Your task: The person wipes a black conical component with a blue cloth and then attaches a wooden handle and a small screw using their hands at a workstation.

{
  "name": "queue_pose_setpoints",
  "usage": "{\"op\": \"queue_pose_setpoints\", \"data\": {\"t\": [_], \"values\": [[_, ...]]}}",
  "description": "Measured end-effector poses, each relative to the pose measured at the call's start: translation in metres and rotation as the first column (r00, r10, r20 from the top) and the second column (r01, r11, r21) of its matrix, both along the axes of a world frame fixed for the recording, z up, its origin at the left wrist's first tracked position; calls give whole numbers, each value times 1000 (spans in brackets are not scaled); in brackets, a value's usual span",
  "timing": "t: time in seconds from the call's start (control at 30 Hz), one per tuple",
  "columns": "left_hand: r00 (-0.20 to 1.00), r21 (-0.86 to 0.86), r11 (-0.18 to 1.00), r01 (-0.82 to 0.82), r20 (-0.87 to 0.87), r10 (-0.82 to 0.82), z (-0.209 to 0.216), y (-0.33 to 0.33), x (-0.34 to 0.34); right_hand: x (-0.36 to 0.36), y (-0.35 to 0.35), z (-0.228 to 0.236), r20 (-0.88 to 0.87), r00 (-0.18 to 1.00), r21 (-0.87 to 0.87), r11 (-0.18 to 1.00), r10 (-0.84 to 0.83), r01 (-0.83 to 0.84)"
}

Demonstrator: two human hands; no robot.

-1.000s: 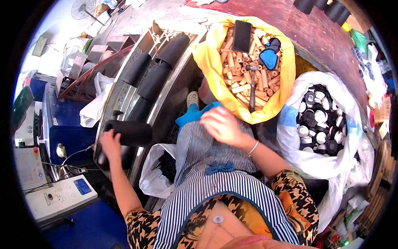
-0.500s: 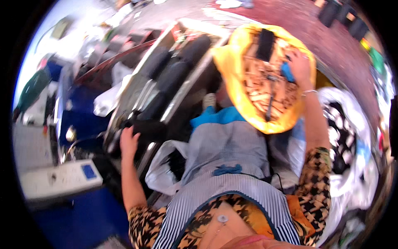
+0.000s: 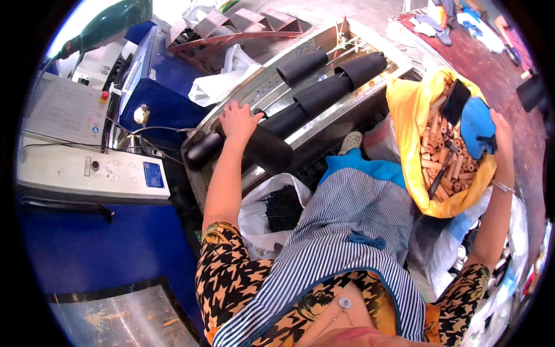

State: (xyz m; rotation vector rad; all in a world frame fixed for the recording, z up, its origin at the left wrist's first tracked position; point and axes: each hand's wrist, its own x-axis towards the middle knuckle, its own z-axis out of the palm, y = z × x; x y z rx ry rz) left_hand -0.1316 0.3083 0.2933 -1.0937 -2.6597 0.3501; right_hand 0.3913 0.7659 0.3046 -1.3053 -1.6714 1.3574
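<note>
My left hand is over the near end of a long metal trough, its fingers spread among black tubes. One wide black tube lies under its wrist; I cannot make out whether the fingertips touch a tube. At the right, my right hand grips the edge of a flat blue piece, perhaps cloth. It is above a yellow sack full of short brown tubes. A black phone and a dark thin tool lie on those tubes.
At the left stands a blue machine with a white control panel and a dark green lamp. A white plastic bag lies beside the trough. Another bag sits near my knees. Part of another person shows at the far right.
The view has swung, shifting the trough and sack rightward in the picture. The blue piece is now raised and spread at my right hand. My left hand has moved farther up over the tubes.
</note>
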Motion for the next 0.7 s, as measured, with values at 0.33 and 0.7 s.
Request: {"op": "queue_pose_setpoints", "data": {"t": [0.33, 0.7], "values": [[907, 335, 935, 119, 346, -240, -5, -46, 42, -194, -275, -12, -553, 786, -233, 855, 275, -463], [844, 887, 380, 262, -19, -536, 24, -98, 137, -317, -412, -9, -308, 586, 793, 543, 749, -278]]}}
